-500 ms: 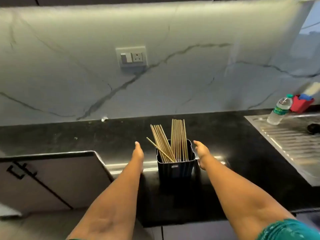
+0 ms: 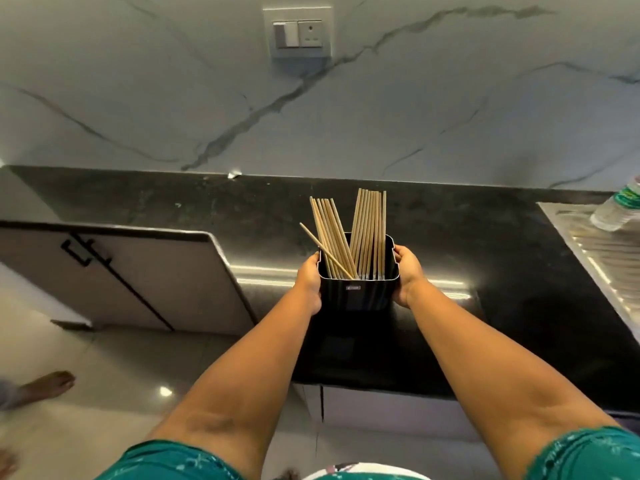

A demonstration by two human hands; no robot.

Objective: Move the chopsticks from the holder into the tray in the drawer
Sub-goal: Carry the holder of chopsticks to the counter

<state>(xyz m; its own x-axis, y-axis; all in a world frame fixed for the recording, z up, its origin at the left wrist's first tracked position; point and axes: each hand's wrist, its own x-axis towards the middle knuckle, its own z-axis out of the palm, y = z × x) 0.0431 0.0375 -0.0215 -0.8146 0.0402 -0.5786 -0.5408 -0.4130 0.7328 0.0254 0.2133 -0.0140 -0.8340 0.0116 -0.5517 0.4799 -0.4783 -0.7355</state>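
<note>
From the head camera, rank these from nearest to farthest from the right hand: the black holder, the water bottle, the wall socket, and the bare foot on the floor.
Measured from the right hand:
1. Black holder, gripped by that hand on its right wall.
2. Water bottle, off to the right on the sink drainboard.
3. Wall socket, up on the marble backsplash.
4. Bare foot, far left on the floor.

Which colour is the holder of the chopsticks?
The holder is black, seen best in the head view.

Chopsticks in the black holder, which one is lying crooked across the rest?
The lone chopstick on the left side of the holder. It slants steeply, its top poking out toward the left hand, crossing the left bundle, while the others stand in two neat bunches.
</note>
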